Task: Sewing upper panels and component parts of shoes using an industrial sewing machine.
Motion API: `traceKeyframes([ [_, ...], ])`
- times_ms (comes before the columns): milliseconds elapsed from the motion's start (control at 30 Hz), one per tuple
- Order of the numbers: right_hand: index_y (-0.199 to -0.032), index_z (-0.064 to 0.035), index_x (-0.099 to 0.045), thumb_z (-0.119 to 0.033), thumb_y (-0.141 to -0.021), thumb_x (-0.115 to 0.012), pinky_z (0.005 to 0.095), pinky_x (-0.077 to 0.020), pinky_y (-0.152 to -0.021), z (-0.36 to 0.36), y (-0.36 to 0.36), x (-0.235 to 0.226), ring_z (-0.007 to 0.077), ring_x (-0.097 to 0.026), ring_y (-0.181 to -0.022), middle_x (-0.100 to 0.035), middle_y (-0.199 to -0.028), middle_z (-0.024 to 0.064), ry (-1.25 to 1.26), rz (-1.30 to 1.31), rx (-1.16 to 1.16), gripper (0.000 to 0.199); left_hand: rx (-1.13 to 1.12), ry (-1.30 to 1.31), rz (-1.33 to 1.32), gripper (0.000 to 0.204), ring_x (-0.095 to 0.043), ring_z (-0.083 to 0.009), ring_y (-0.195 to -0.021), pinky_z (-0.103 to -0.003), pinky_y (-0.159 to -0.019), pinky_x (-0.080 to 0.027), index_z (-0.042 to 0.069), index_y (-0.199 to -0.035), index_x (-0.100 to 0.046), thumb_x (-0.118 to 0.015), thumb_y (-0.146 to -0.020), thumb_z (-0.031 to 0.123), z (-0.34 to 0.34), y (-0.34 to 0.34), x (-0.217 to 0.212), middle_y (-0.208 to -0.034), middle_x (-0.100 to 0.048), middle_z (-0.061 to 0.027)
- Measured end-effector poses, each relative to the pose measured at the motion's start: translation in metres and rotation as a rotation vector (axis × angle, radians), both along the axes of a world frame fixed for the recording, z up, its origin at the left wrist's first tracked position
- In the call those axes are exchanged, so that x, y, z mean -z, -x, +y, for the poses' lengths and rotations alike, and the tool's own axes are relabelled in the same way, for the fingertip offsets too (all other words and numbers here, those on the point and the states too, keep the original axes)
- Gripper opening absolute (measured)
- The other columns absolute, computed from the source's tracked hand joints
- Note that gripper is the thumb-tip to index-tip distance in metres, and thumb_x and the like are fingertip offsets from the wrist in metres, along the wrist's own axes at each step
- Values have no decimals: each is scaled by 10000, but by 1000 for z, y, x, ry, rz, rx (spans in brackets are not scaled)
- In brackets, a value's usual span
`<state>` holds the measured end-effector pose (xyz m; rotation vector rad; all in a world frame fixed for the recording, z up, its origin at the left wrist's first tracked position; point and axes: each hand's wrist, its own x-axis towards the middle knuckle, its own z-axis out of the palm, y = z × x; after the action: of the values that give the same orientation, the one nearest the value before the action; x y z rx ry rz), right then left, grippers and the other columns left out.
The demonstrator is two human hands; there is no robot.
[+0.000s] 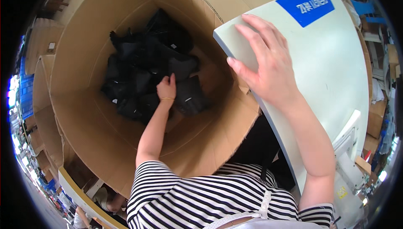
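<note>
Left hand (167, 88) in carton (79, 77), at black items (147, 52) heaped low; grip unclear to us. Right hand (270, 63) apart, fingers spread at counter's (327, 69) left edge, presumably steadying our reach.

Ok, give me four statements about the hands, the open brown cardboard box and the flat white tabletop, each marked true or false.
1. The left hand reaches into the open brown cardboard box. True.
2. The right hand is inside that box too. False: it is at the flat white tabletop, fingers spread.
3. Black items lie piled in the box. True.
4. The angular label on the tabletop is red. False: it is blue.
</note>
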<state>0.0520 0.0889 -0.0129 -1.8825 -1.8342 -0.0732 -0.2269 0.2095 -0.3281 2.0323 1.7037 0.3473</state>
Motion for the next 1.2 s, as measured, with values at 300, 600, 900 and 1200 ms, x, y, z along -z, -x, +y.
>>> traceKeyframes([
  [300, -1309, -18, -422, -129, -702, -690, 496, -317, -1057, -48, 36, -48, 306, -429, -1243, -434, -1340, 177, -403, -170, 37, 673, 791, -816, 291, 347, -524, -282, -507, -408, -487, -420, 97, -627, -519, -700, -793, 342, -29, 24, -392, -514, -487, -99],
  [600, -929, -75, -661, -175, -772, -656, 327, -502, -677, -267, 46, -157, 209, -632, -747, -633, -802, 38, -277, -90, 241, 187, 1091, -810, -446, 494, -468, -88, -472, -235, -468, -369, 19, -1219, -593, -744, -761, 123, -95, -72, -558, -547, -513, -15],
  [900, -1099, 45, -596, -108, -847, -667, 287, -503, -800, -458, 90, -84, 163, -626, -883, -656, -997, 102, -816, 1561, 932, 304, 742, -637, -791, 235, -577, -205, -570, -326, -565, -448, 30, -858, -678, -574, -905, 235, -65, -306, -430, -640, -615, -112],
  [1200, -1235, 13, -483, 2, -866, -566, 330, -490, -899, -471, 122, -58, 199, -603, -1020, -608, -1126, 124, -1014, 1666, 746, 379, 840, -728, -197, 326, -626, -367, -772, -454, -725, -478, 84, -897, -654, -486, -920, 363, -113, -437, -441, -810, -659, -185],
])
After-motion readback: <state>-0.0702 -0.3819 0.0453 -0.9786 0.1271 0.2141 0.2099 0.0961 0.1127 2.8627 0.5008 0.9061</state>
